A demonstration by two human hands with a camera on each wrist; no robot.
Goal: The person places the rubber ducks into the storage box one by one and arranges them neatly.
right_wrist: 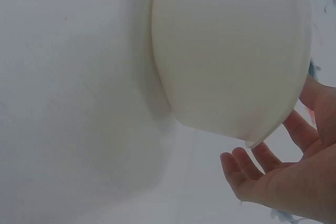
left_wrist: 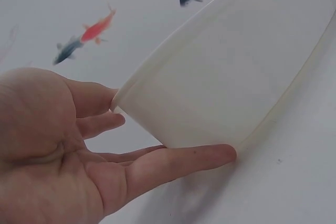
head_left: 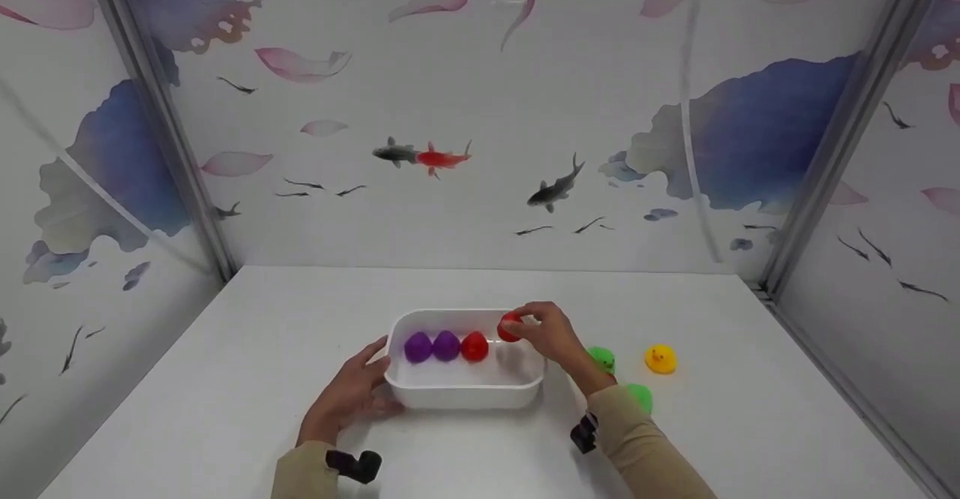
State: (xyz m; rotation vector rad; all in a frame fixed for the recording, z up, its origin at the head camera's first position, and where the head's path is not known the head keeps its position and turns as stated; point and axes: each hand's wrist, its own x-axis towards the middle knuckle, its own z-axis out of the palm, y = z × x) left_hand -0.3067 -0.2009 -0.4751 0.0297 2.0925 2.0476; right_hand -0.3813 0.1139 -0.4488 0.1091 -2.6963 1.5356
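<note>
In the head view a white plastic tub (head_left: 465,398) stands in front of the person. Two purple toys, one purple toy duck (head_left: 418,347) beside another (head_left: 446,346), sit in a row in it with a red one (head_left: 474,347). My right hand (head_left: 555,332) pinches a second red toy duck (head_left: 508,328) over the tub's right end; the right wrist view hides that duck behind the tub wall. At the left end, my left hand (head_left: 352,386) holds the tub, its thumb (left_wrist: 194,161) along the lower wall and its fingers at the rim.
Right of the tub, a yellow toy duck (head_left: 661,359) sits on the white table (head_left: 300,300). Two green toys, one (head_left: 602,359) behind the other (head_left: 640,398), lie partly hidden by the right forearm. Printed panels (head_left: 480,109) enclose the table at the back and sides.
</note>
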